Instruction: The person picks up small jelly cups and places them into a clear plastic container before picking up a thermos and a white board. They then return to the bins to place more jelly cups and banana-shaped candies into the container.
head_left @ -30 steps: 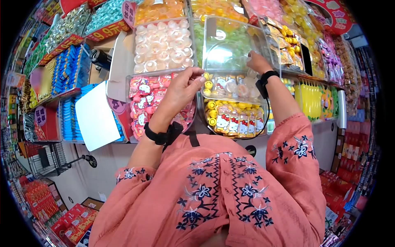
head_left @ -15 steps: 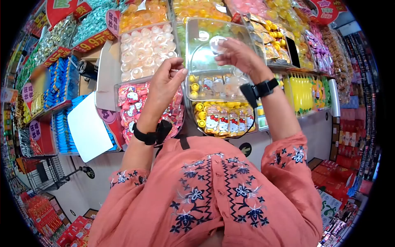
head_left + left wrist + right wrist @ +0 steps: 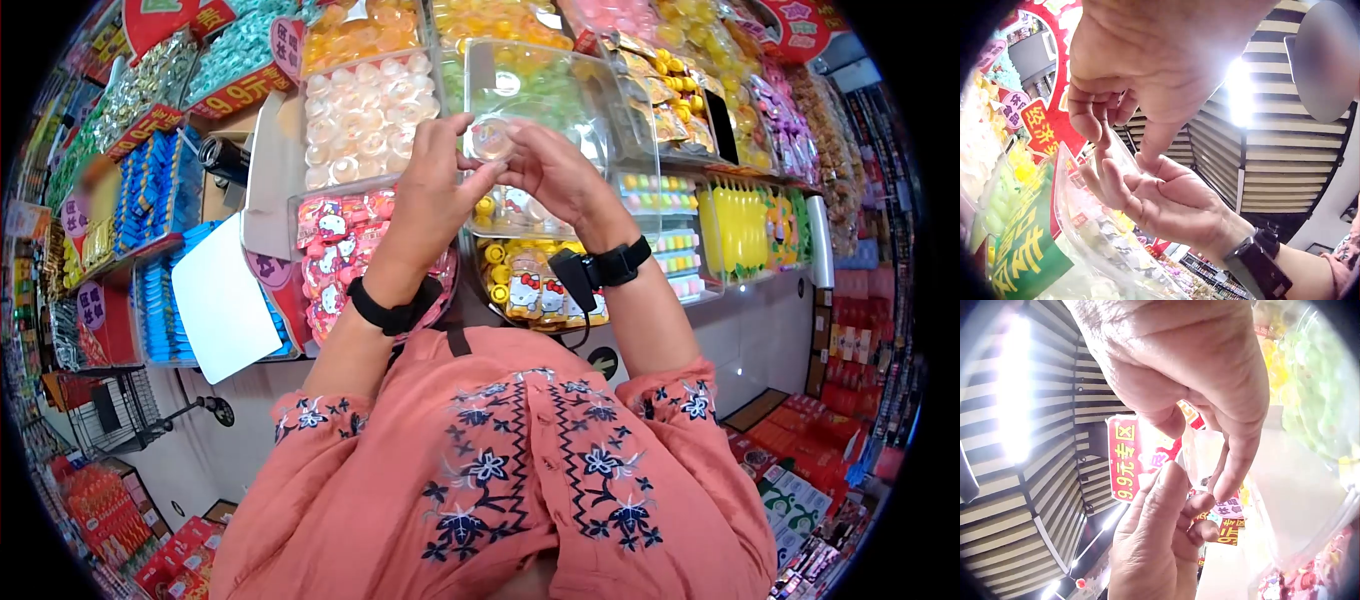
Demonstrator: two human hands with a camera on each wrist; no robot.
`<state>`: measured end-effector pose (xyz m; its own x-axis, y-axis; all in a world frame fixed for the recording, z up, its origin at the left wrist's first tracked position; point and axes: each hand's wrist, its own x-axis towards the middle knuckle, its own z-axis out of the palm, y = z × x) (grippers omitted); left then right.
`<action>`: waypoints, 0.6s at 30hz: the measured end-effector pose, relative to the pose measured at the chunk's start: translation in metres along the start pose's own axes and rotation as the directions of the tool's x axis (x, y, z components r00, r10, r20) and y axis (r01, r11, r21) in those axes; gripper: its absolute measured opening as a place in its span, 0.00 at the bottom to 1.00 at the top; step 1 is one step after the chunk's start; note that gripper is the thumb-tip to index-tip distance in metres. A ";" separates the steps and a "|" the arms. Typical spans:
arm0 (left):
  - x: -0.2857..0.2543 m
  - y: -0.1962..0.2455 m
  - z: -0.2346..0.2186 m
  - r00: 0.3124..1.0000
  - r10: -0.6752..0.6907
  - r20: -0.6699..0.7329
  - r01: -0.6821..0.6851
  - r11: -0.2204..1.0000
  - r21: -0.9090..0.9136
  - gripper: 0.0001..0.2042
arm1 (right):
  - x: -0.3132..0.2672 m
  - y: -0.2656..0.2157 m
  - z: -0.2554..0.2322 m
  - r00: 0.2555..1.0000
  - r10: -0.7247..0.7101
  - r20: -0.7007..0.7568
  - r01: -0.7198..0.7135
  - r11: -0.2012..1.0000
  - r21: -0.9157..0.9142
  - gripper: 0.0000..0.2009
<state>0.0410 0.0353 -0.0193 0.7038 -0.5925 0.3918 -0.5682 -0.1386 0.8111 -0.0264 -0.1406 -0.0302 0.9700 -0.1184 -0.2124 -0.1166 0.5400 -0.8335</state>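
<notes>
A clear round jelly cup [image 3: 490, 139] is pinched by my right hand [image 3: 553, 175], between its thumb and fingers, above the bins. My left hand [image 3: 432, 200] is close beside the cup on its left, its thumb and fingers loosely bent around a gap. In the right wrist view, the pale cup [image 3: 1202, 455] shows between the right thumb and fingers, with the left thumb [image 3: 1169, 487] just below. Beneath the hands, a transparent lidded bin [image 3: 625, 110] covers green jellies and several Hello Kitty packs. To the left stands a bin of pale jelly cups [image 3: 365, 120].
Pink Hello Kitty packs [image 3: 325, 255] fill the front-left bin, yellow-capped packs [image 3: 540, 285] the one beside it. A white sheet [image 3: 225, 305] hangs at the left front. A black bottle [image 3: 222, 157] lies behind it. Yellow packs [image 3: 735, 220] line the right. A shopping cart [image 3: 110, 405] stands lower left.
My right hand has lifted from over the transparent bin and moved left with the jelly cup. My left hand has moved up and right, and the two hands now meet around the cup.
</notes>
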 end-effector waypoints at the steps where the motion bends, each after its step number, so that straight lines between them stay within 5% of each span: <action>1: -0.001 -0.001 -0.001 1.000 0.028 -0.004 -0.028 0.999 0.031 0.27 | 0.000 0.002 0.001 1.000 -0.001 0.001 0.001 1.000 0.003 0.15; 12: -0.004 -0.011 -0.009 0.989 0.148 -0.011 -0.141 0.962 0.235 0.31 | 0.000 0.016 0.015 1.000 0.009 -0.018 -0.009 1.000 -0.005 0.19; 18: -0.007 -0.017 -0.014 0.994 0.105 -0.013 -0.098 0.961 0.260 0.29 | 0.000 0.022 0.029 1.000 0.020 -0.007 -0.021 0.995 -0.094 0.21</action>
<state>0.0514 0.0527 -0.0296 0.6457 -0.5931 0.4810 -0.7259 -0.2813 0.6276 -0.0231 -0.1048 -0.0337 0.9659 -0.1131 -0.2328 -0.1564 0.4613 -0.8733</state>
